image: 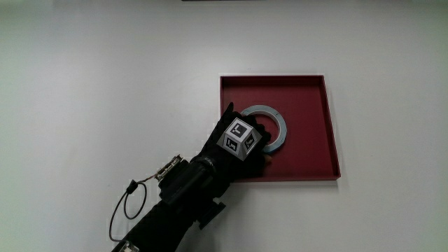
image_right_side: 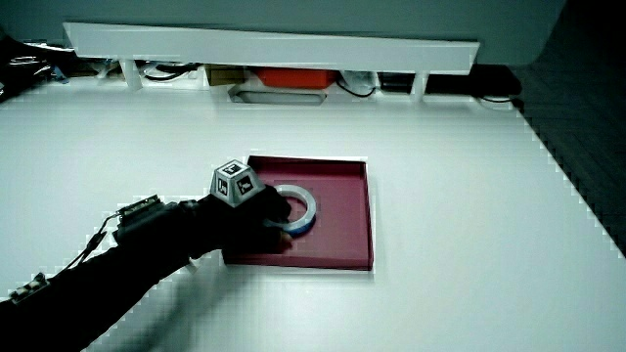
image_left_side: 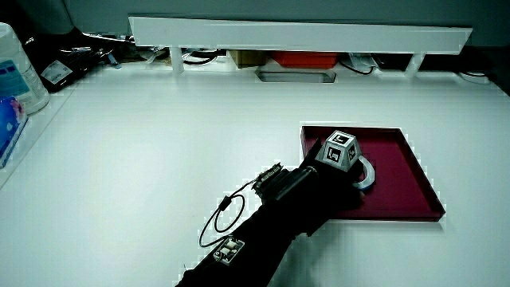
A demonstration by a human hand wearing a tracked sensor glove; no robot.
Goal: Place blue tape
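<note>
The blue tape (image: 281, 123) is a pale blue ring lying flat in the dark red tray (image: 308, 155), toward the tray's edge nearer the person. The hand (image: 238, 143), in a black glove with a patterned cube on its back, rests over the nearer part of the ring, its fingers curled around it. In both side views the hand (image_left_side: 331, 171) (image_right_side: 256, 213) covers part of the tape (image_left_side: 369, 174) (image_right_side: 305, 205) inside the tray (image_left_side: 406, 185) (image_right_side: 344, 227). The forearm reaches in across the tray's near corner.
A thin cable loop (image: 124, 208) hangs from the forearm over the white table. A low white partition (image_left_side: 295, 33) runs along the table's edge farthest from the person, with an orange box (image_left_side: 303, 58) under it. A white bottle (image_left_side: 14, 72) stands at the table's edge.
</note>
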